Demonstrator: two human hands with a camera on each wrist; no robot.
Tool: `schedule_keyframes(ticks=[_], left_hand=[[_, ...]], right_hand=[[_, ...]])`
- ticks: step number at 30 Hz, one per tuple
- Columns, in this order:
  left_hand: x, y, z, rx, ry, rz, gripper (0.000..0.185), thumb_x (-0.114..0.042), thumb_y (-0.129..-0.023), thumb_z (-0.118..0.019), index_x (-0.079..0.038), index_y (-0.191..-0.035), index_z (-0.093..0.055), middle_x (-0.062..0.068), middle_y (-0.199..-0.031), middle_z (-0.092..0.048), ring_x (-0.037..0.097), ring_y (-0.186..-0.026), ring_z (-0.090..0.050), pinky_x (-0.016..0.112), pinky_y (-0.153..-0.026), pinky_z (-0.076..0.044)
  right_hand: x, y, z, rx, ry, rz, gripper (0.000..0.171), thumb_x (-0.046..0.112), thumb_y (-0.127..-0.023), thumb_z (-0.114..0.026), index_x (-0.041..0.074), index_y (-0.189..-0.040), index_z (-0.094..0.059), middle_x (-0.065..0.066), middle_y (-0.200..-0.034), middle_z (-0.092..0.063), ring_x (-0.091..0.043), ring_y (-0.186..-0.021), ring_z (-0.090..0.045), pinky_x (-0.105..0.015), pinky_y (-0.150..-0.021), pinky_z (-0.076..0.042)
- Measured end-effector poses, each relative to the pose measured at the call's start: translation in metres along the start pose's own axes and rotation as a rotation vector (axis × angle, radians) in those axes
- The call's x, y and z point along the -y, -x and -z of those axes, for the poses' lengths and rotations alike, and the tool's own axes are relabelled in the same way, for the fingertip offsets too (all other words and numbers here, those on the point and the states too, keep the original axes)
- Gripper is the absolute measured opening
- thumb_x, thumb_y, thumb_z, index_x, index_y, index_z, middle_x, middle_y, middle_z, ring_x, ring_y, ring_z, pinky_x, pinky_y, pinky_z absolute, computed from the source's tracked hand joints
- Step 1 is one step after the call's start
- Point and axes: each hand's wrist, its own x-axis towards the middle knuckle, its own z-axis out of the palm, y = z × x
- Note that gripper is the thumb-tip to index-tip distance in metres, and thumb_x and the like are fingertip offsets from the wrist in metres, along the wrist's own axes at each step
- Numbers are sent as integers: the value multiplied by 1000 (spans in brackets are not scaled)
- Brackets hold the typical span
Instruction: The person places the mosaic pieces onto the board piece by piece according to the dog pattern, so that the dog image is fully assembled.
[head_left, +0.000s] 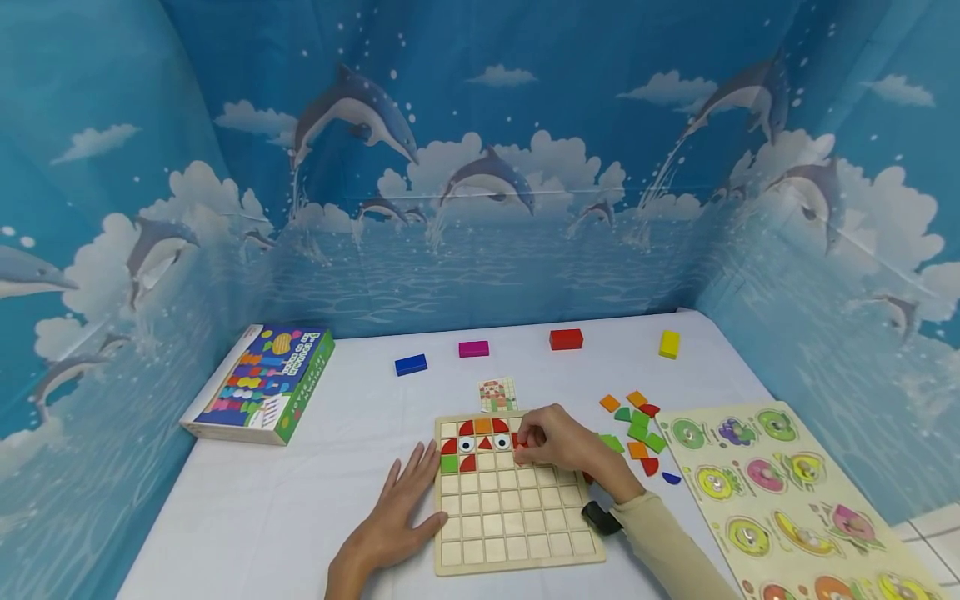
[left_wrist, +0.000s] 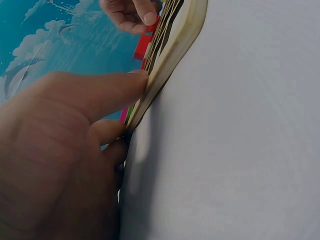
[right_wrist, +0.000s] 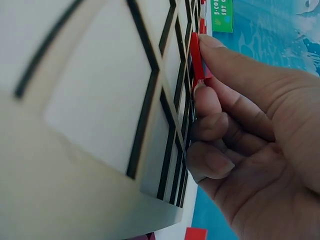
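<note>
A wooden grid board (head_left: 514, 523) lies on the white cloth. Its upper rows hold red pieces, an orange square (head_left: 482, 427), a green square (head_left: 449, 463) and two eye pieces. Palm down at the board's left side, my left hand (head_left: 401, 508) has its fingers spread, with fingertips and thumb against the edge. My right hand (head_left: 558, 440) is over the upper right of the grid. Between its thumb and index finger it pinches a red piece (right_wrist: 197, 56), close to the board's surface; its full shape is hidden by the fingers.
Beyond the board lies a small pattern card (head_left: 498, 395). Loose green, orange, red and blue pieces (head_left: 639, 427) lie to the right, beside a fruit puzzle board (head_left: 750, 479). Several coloured blocks (head_left: 566, 339) line the back. A toy box (head_left: 262, 383) sits at the left.
</note>
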Motion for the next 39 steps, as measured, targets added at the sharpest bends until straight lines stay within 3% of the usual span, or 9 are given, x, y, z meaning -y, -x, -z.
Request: schedule_keyframes(ticks=[3,9,11,16,23,30,35,39], left_hand=[[0,1,0,0,3,1,87,-26,-102,-73,-13,-173,-25,-2,-181,-14,24,-169,-3,17,-127,17],[1,2,0,-11,11,-21,86,-25,-102,-74,-11,-172,-26,2,-181,-16,30,-168,-5,42,-136,8],[2,2,0,-13,10,-26,86,-25,-102,-74,-11,-172,-26,2,-181,-16,30,-168,-5,40,-135,9],[2,1,1,-11,0,-21,87,-25,-102,-73,-12,-173,-25,0,-181,-15,26,-168,-4,21,-129,16],[2,1,0,-14,1,-23,87,-26,-102,-74,-11,-172,-25,-1,-181,-15,26,-168,-4,28,-132,13],[2,1,-1,-24,-11,-39,87,-26,-102,-74,-11,-172,-24,0,-181,-15,26,-168,-5,25,-131,15],[1,1,-1,-28,-6,-46,87,-26,-101,-74,-10,-172,-25,1,-181,-15,27,-168,-5,23,-130,15],[1,2,-1,-29,-10,-48,87,-26,-102,-73,-11,-172,-24,1,-181,-15,27,-168,-6,20,-129,16]], right_hand=[[1,0,2,18,-13,5,22,10,-86,-92,9,-87,-71,9,-73,-58,-3,-67,-53,-19,-59,-50],[4,1,7,69,-72,10,22,8,-89,-90,11,-86,-68,9,-74,-63,-4,-66,-57,-20,-60,-53],[6,1,6,84,-95,10,22,7,-90,-88,11,-87,-67,9,-75,-64,-4,-66,-59,-20,-61,-54],[8,-1,4,102,-147,48,23,2,-90,-86,7,-87,-64,8,-77,-63,-4,-66,-58,-19,-61,-53],[7,-5,-2,124,-107,115,33,9,-84,-94,11,-78,-61,5,-73,-53,-3,-67,-48,-18,-60,-42],[8,-9,-3,103,-57,78,30,10,-76,-100,14,-75,-70,5,-72,-59,-3,-65,-52,-19,-57,-46],[9,-9,-3,93,-64,99,14,7,-86,-92,14,-81,-80,6,-79,-68,-2,-70,-58,-20,-61,-53],[10,-9,-3,88,-79,106,10,4,-91,-86,11,-85,-82,5,-82,-71,-3,-70,-61,-21,-63,-56]])
